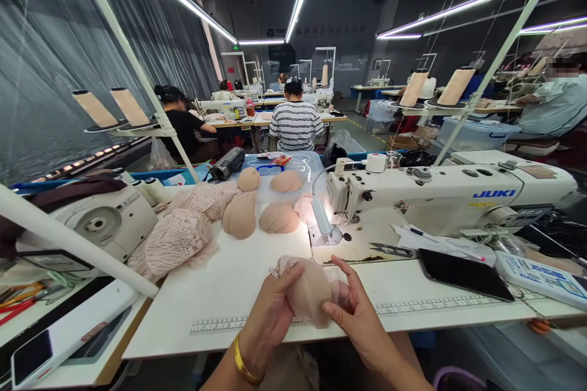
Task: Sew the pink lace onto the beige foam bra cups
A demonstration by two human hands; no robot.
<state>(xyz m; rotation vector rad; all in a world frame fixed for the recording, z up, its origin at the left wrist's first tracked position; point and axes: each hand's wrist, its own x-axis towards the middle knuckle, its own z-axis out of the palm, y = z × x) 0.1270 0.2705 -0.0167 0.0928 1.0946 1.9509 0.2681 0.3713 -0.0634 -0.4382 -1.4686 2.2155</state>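
Both my hands hold one beige bra cup with lace trim (308,290) just above the near edge of the white sewing table (220,293). My left hand (270,311), with a gold bangle on the wrist, grips the cup's left side with fingers curled round it. My right hand (355,311) pinches its right side between thumb and fingers. Behind them stands a white JUKI sewing machine (440,192), its needle area (328,229) lit. Several more beige cups (257,211) and a heap of pink lace pieces (178,235) lie at the back left of the table.
Thread snips (389,250), a black phone (463,275), papers and a labelled pad (541,278) lie to the right. Another machine (101,223) and a phone (32,357) sit on the left. A thread stand pole (68,241) slants across. Other workers sit at tables beyond, one in a striped shirt (296,125).
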